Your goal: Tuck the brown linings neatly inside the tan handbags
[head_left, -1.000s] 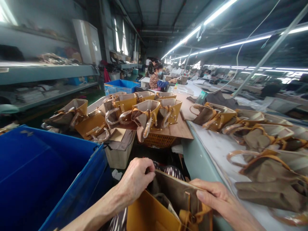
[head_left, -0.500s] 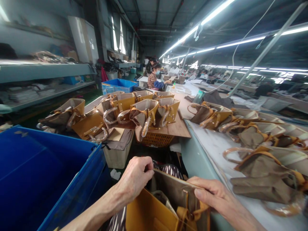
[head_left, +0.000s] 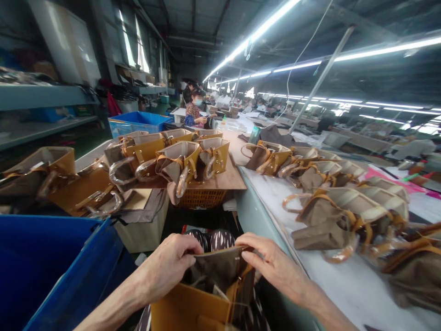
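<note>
A handbag (head_left: 189, 305) with mustard-yellow panels and a brown inside stands in my lap, its mouth spread open. My left hand (head_left: 172, 259) pinches the far rim at its left end, thumb inside and fingers over the edge. At the right end of that same rim, my right hand (head_left: 267, 257) grips the edge between thumb and fingers. A yellow strap hangs inside the bag near my right hand. The lower part of the bag runs out of the picture.
A large blue bin (head_left: 44, 257) stands at my left. Ahead, several similar bags sit on a brown board (head_left: 220, 180) over a yellow basket (head_left: 203, 198). More bags line the white-topped table (head_left: 275, 216) at right. A co-worker (head_left: 195, 110) sits farther back.
The view has turned to the right. Both hands have shifted along the bag's rim, and the far rim now lies more level between them.
</note>
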Demonstrator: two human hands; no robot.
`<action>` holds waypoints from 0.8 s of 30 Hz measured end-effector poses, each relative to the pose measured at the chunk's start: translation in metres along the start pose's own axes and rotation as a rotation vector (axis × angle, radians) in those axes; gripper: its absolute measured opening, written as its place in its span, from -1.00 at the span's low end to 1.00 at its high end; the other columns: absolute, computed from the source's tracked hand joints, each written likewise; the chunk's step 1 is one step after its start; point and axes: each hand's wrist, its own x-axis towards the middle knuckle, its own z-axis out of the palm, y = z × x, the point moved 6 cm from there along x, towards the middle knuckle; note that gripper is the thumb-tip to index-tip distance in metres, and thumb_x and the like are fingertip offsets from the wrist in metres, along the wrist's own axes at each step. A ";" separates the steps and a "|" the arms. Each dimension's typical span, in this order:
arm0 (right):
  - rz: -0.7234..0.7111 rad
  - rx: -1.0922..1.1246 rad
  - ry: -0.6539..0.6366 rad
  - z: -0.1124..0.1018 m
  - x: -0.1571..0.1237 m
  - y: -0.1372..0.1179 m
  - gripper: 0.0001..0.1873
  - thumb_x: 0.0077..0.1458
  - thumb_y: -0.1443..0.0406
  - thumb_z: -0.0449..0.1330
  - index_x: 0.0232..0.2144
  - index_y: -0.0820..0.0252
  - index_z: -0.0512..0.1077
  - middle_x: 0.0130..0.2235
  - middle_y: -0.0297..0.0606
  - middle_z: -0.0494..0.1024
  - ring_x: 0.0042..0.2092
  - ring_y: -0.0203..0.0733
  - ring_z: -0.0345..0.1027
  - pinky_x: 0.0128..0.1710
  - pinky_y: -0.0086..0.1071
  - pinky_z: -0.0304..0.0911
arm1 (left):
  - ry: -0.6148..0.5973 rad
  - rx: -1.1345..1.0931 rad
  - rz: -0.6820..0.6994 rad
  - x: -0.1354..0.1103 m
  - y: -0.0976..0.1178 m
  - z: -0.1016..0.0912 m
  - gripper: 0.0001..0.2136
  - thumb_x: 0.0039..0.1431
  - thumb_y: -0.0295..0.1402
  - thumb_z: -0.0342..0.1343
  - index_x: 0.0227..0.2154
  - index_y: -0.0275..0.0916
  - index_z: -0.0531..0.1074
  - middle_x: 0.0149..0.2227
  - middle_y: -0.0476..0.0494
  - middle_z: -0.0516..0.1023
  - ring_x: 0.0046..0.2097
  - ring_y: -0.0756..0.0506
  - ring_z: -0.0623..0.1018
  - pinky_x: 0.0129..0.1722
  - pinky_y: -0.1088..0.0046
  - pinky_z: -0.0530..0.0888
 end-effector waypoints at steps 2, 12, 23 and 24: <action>0.009 0.033 -0.010 0.003 -0.001 -0.001 -0.84 0.04 0.37 0.14 -0.27 0.12 0.42 -0.24 -0.38 0.39 -0.22 -0.26 0.26 -0.22 -0.43 0.14 | -0.013 0.004 -0.010 -0.001 0.001 0.002 -0.79 -0.09 -0.49 -0.13 -0.48 -0.26 0.42 -0.52 0.04 0.34 -0.42 0.01 0.33 -0.43 0.56 0.17; 0.075 0.301 0.021 0.014 0.010 0.025 -0.87 -0.09 0.44 0.15 -0.53 0.19 0.49 -0.38 -0.41 0.27 -0.31 -0.31 0.21 -0.35 -0.45 0.10 | -0.041 -0.010 -0.018 0.001 0.003 0.005 -0.79 -0.09 -0.48 -0.12 -0.47 -0.26 0.43 -0.49 0.05 0.37 -0.39 0.00 0.36 -0.40 0.55 0.19; 0.097 0.463 0.011 0.017 0.017 0.030 -0.93 -0.14 0.41 0.21 -0.56 0.23 0.51 -0.44 -0.42 0.27 -0.40 -0.36 0.15 -0.40 -0.45 0.01 | -0.055 -0.017 -0.032 0.003 -0.002 0.006 -0.80 -0.07 -0.46 -0.10 -0.46 -0.24 0.44 -0.48 0.05 0.39 -0.39 0.00 0.35 -0.40 0.53 0.19; 0.103 0.472 0.008 0.018 0.018 0.031 -0.93 -0.15 0.41 0.21 -0.56 0.23 0.51 -0.44 -0.42 0.27 -0.40 -0.36 0.15 -0.40 -0.44 0.01 | -0.060 -0.022 -0.034 0.003 -0.002 0.006 -0.79 -0.07 -0.47 -0.10 -0.46 -0.24 0.44 -0.49 0.05 0.39 -0.40 0.00 0.35 -0.41 0.53 0.19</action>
